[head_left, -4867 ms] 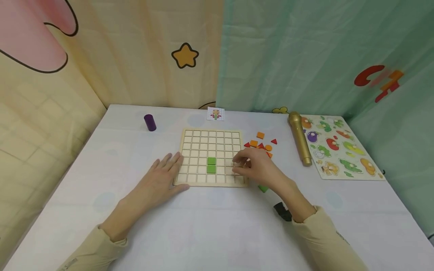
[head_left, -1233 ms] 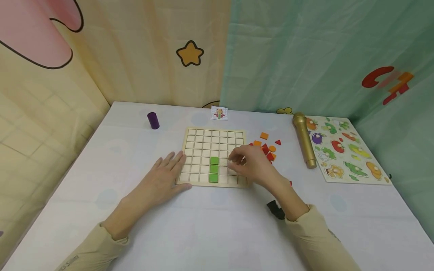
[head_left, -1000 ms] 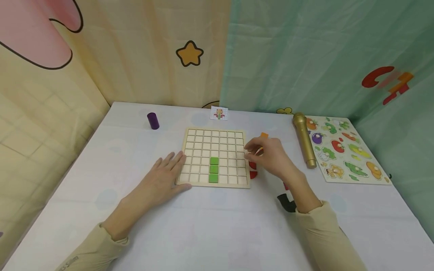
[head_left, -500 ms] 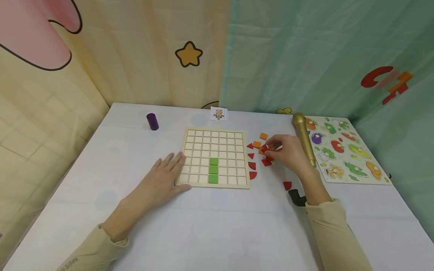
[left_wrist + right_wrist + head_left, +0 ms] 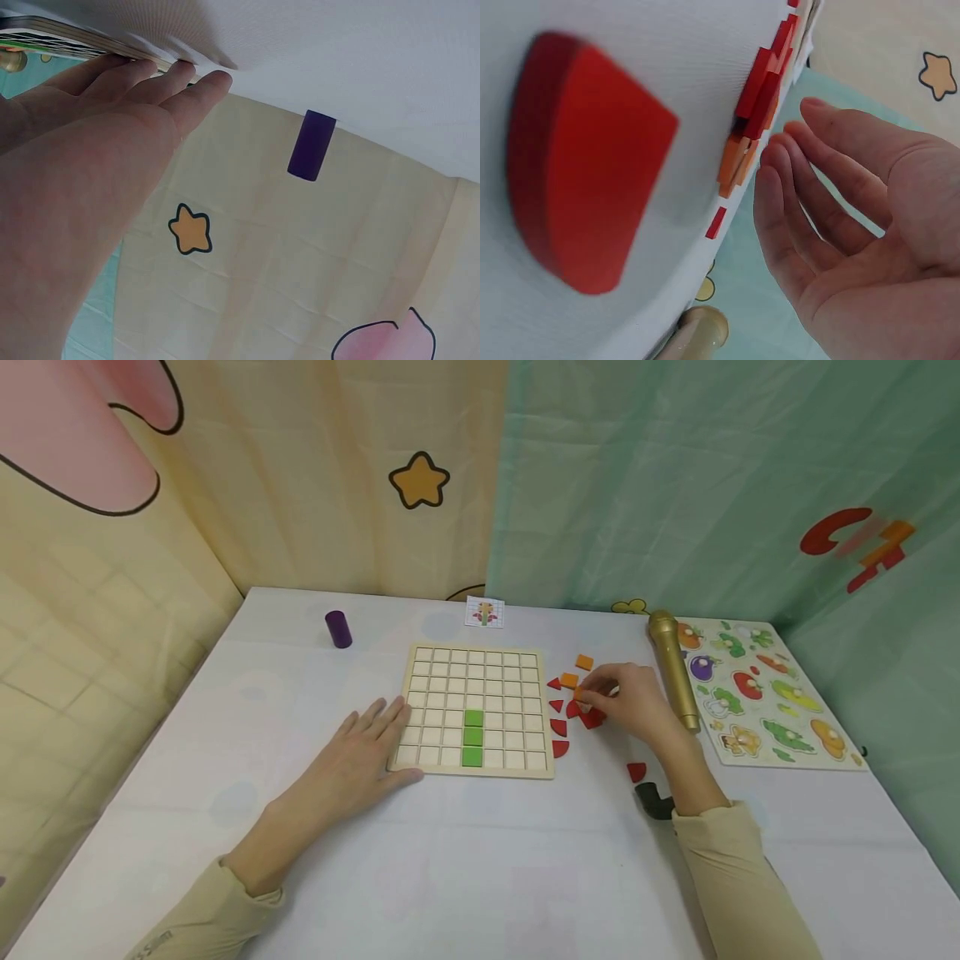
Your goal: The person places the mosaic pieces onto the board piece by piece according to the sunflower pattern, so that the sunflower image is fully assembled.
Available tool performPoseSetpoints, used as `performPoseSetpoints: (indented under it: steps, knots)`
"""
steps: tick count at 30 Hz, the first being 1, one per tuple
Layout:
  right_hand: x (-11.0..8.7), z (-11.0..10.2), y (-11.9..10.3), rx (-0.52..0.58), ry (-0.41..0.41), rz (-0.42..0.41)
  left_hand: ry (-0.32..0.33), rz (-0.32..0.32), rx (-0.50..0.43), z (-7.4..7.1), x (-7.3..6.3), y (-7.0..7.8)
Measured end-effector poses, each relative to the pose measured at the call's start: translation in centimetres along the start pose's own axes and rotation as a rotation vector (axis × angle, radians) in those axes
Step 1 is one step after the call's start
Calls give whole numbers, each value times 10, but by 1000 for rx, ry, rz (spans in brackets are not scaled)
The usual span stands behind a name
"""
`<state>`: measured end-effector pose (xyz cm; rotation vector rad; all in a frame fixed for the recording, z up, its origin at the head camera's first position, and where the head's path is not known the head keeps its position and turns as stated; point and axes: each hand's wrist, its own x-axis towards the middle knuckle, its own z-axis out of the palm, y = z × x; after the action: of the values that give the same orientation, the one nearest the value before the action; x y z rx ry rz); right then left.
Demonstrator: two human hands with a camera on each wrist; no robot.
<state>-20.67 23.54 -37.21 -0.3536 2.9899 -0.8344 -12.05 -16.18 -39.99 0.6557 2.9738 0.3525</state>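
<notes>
My left hand (image 5: 358, 750) lies flat with fingers spread at the left edge of a pale wooden grid board (image 5: 497, 772). The left wrist view shows the left fingers (image 5: 202, 94) touching the board's edge. Three green square tiles (image 5: 473, 737) stand in one column on the board. Right of the board, my right hand (image 5: 630, 697) bends over a small heap of red pieces (image 5: 591, 718) and orange square tiles (image 5: 569, 680). Its thumb and fingertips are at an orange piece (image 5: 577, 692); in the right wrist view they stand slightly apart, with no piece visible between them.
A picture card (image 5: 484, 612) and a purple cylinder (image 5: 338, 629) stand at the back. At right are a gold microphone (image 5: 673, 672) and a vegetable puzzle board (image 5: 783, 752). A red quarter-round piece (image 5: 637, 772) and a black curved object (image 5: 654, 802) lie near the right wrist.
A third green tile has joined the column since the oldest frame. My right hand has moved from over the board rightward to the heap, and red pieces there have shifted. The left hand stays put.
</notes>
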Motion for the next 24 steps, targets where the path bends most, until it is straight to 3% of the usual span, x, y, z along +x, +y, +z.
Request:
performPoseSetpoints:
  steps: [24]
  knots:
    - [4,13,-1,-4,2,70,5,6,8,0,0,-1]
